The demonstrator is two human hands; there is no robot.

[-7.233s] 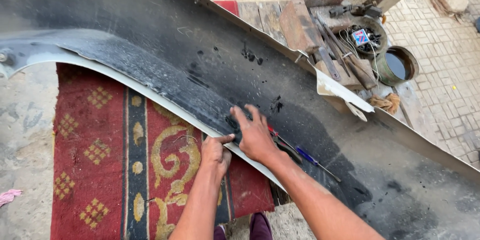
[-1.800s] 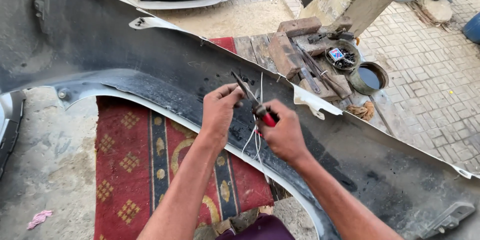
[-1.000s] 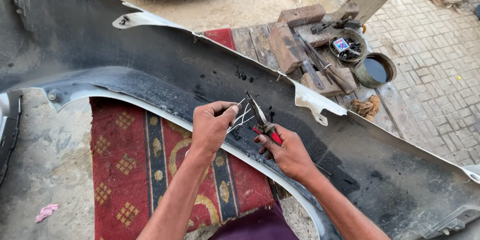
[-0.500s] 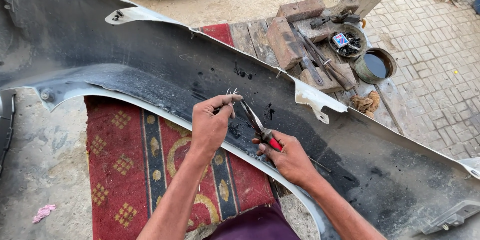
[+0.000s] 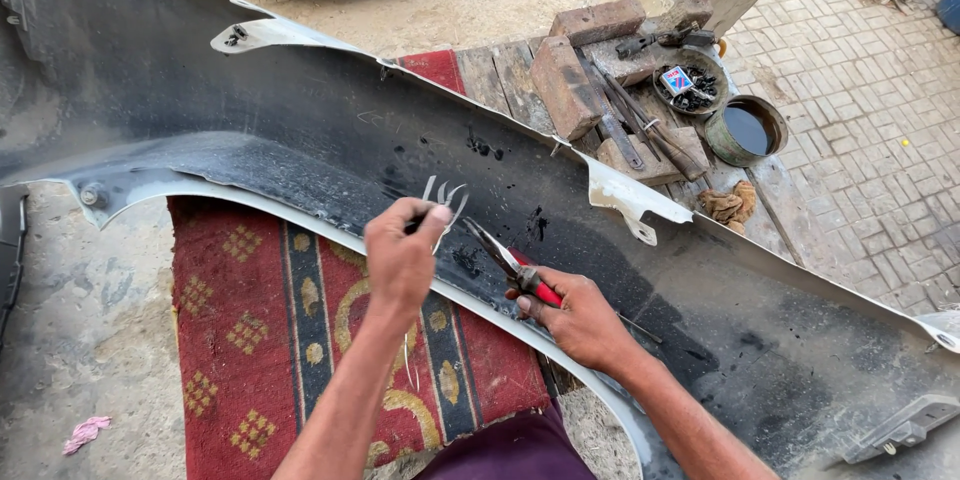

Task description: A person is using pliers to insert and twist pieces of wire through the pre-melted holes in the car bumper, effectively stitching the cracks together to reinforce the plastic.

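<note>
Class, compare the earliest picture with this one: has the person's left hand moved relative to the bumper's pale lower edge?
Yes. The left hand, pinching thin wire strands, has lifted from the pale edge up over the bumper's dark inner face.

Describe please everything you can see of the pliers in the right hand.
The pliers are slim, with long, narrow grey metal jaws and red-covered handles. The right hand grips the handles, so only a short red part shows above the fingers. The tool lies tilted, its nose pointing up and left toward the thin metal wires pinched in the left hand. The jaws look nearly shut and hold nothing. Beneath them is the dark inner side of the car bumper.
</note>
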